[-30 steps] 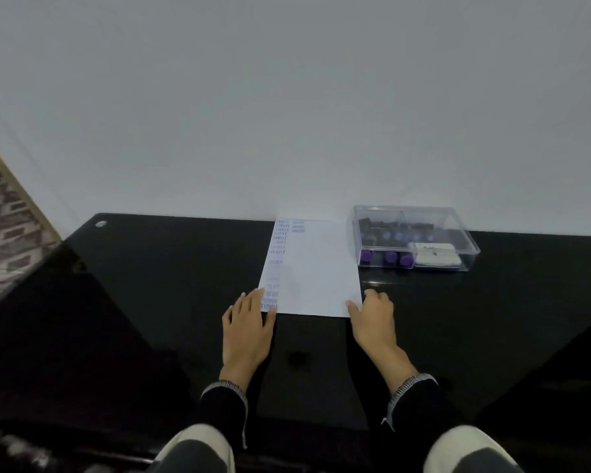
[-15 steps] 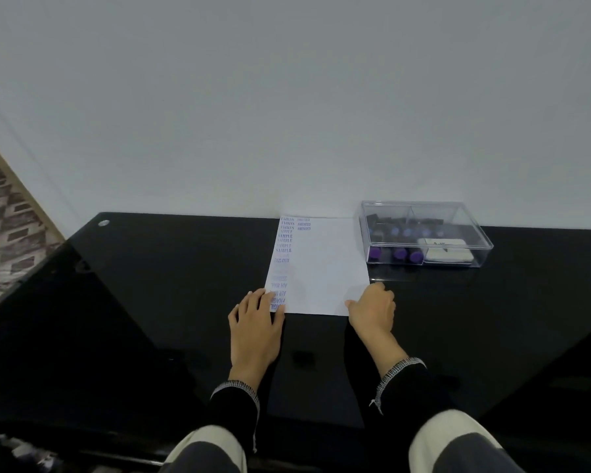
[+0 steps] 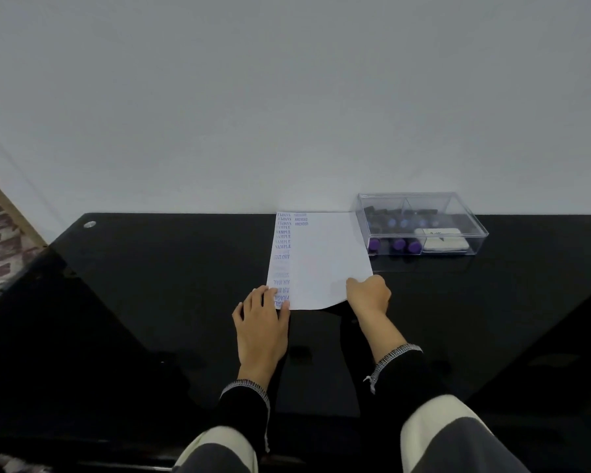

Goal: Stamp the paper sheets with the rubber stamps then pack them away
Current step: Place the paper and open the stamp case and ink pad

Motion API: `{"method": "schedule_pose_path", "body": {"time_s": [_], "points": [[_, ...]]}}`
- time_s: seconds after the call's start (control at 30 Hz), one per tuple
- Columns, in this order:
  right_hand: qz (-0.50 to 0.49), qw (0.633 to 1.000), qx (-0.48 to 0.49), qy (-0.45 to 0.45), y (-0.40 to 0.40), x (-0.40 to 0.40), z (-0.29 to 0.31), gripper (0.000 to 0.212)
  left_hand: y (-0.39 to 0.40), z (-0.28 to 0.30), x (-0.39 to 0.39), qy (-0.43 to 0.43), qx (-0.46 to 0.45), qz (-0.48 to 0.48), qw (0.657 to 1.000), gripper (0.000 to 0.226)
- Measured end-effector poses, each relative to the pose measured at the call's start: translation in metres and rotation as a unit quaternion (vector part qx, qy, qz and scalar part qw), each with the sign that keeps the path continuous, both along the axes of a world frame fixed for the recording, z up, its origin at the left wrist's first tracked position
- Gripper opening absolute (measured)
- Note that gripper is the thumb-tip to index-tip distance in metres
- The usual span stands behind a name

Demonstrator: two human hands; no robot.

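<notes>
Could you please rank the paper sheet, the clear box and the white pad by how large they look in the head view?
1. Paper sheet
2. Clear box
3. White pad, inside the box

two bare hands are seen, the left hand (image 3: 261,331) and the right hand (image 3: 369,297). black sleeves (image 3: 244,407) are worn, each cuff (image 3: 394,361) edged with black-and-white stitching. nearer the body than the cuffs, cream and grey panels (image 3: 434,428) are shown. a loose pale thread is seen at the right cuff.
</notes>
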State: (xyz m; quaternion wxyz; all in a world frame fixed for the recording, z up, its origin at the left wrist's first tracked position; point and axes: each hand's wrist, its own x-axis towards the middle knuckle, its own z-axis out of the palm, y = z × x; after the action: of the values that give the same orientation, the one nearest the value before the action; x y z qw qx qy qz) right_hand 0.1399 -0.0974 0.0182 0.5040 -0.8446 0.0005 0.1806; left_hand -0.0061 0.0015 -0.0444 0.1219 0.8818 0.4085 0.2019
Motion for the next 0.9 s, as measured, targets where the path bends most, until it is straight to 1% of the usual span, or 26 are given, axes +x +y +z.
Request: {"method": "schedule_pose_path", "body": {"time_s": [0.1, 0.17, 0.23, 0.3, 0.37, 0.43, 0.53, 0.63, 0.73, 0.9], "points": [[-0.004, 1.0, 0.007, -0.003, -0.008, 0.004, -0.006, 0.028, -0.001, 0.0, -0.001, 0.001, -0.001, -0.005, 1.0, 0.04], [-0.005, 1.0, 0.012, -0.013, -0.014, 0.007, -0.012, 0.021, -0.001, 0.003, 0.0, -0.013, -0.023, -0.009, 1.0, 0.042], [-0.015, 0.999, 0.041, -0.008, -0.019, 0.008, -0.015, 0.013, -0.002, 0.005, -0.001, -0.024, -0.045, -0.024, 0.998, 0.048], [-0.024, 0.997, 0.076, 0.005, -0.024, 0.006, -0.015, 0.013, -0.003, 0.007, -0.003, -0.024, -0.034, -0.059, 0.997, 0.057], [-0.024, 0.995, 0.093, 0.013, -0.028, 0.001, -0.013, 0.018, -0.003, 0.006, -0.005, -0.022, -0.003, -0.094, 0.995, 0.059], [-0.013, 0.995, 0.094, 0.016, -0.031, -0.004, -0.013, 0.021, -0.004, 0.005, -0.006, -0.034, 0.021, -0.119, 0.992, 0.056], [0.011, 0.995, 0.091, 0.032, -0.039, -0.01, -0.013, 0.02, -0.005, 0.003, -0.006, -0.061, 0.05, -0.153, 0.985, 0.045], [0.044, 0.996, 0.066, 0.026, -0.051, -0.014, -0.014, 0.02, -0.007, 0.006, -0.007, -0.077, 0.053, -0.213, 0.973, 0.031], [0.08, 0.997, 0.011, -0.011, -0.063, -0.017, -0.016, 0.02, -0.013, 0.014, -0.01, -0.053, 0.063, -0.276, 0.957, 0.019], [0.151, 0.982, -0.082, -0.08, -0.081, -0.023, -0.015, 0.016, -0.029, 0.025, -0.027, -0.011, 0.031, -0.262, 0.965, 0.016]]}}
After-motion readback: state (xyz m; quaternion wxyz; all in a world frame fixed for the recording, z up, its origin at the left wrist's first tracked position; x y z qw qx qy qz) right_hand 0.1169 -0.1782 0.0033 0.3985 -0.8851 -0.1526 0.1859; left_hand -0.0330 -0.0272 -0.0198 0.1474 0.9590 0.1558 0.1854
